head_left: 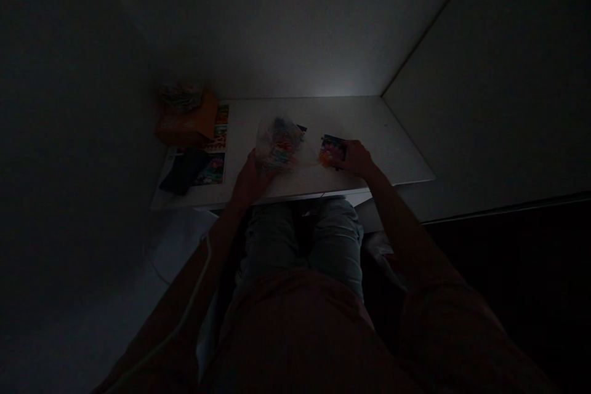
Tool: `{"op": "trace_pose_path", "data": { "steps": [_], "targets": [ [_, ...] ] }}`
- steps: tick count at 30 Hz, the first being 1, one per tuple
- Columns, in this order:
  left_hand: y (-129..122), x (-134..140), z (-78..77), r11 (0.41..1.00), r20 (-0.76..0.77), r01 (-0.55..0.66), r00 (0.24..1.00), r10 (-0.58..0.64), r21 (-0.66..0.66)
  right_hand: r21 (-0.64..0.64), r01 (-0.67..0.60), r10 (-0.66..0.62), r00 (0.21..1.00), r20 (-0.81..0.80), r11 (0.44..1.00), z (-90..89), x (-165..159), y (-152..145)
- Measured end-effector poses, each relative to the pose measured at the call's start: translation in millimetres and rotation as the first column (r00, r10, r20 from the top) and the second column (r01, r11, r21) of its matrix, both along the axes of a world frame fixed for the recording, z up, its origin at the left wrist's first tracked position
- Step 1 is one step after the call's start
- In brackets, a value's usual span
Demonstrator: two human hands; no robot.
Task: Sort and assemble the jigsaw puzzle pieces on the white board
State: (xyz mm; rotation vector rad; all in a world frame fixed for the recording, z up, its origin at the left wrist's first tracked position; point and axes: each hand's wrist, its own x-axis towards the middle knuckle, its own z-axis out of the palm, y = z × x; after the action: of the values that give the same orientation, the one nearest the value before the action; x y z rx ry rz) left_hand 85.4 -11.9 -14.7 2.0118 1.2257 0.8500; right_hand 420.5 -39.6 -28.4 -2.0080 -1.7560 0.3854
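Observation:
It is dark, so fine detail is lost. My left hand [252, 180] is closed on the lower left side of a clear plastic bag [284, 146], which has small colourful pieces inside. The bag is over the middle of the white table. To its right, my right hand [357, 159] grips the right edge of a small colourful picture piece [331, 151], with dark, pink and orange areas. Its thumb is at the lower edge and the fingers at the upper right. A small dark piece [302, 128] shows just behind the bag.
On the left of the white table [388, 135] stands an orange box [187, 126] with a bag of small pieces [181, 96] on top. Colourful printed sheets [213, 169] lie beside it, partly under a dark object [184, 171]. Walls border the table behind and to the right.

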Motion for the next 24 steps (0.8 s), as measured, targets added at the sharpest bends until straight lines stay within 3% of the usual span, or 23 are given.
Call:
{"op": "trace_pose_path", "data": {
  "steps": [4, 11, 17, 24],
  "targets": [
    [-2.6, 2.2, 5.3, 1.0, -0.003, -0.011, 1.0, 0.011, 0.009, -0.025, 0.057, -0.054, 0.992, 0.114, 0.998, -7.1, -2.2, 8.3],
    [-1.5, 3.6, 4.1, 1.0, 0.006, -0.004, 1.0, 0.004, 0.01, -0.011, 0.027, -0.026, 0.998, 0.059, 1.0, -5.4, -5.5, 20.6],
    [-0.3, 1.6, 1.3, 1.0, -0.002, 0.002, 1.0, -0.002, 0.03, 0.025, 0.137, -0.138, 0.989, 0.051, 0.99, -12.9, 11.9, 34.6],
    [2.9, -0.5, -4.0, 0.997, -0.002, 0.029, 1.0, -0.029, 0.068, -0.034, 0.083, -0.081, 0.995, 0.066, 0.996, -17.6, 31.2, 54.8]
  ]
}}
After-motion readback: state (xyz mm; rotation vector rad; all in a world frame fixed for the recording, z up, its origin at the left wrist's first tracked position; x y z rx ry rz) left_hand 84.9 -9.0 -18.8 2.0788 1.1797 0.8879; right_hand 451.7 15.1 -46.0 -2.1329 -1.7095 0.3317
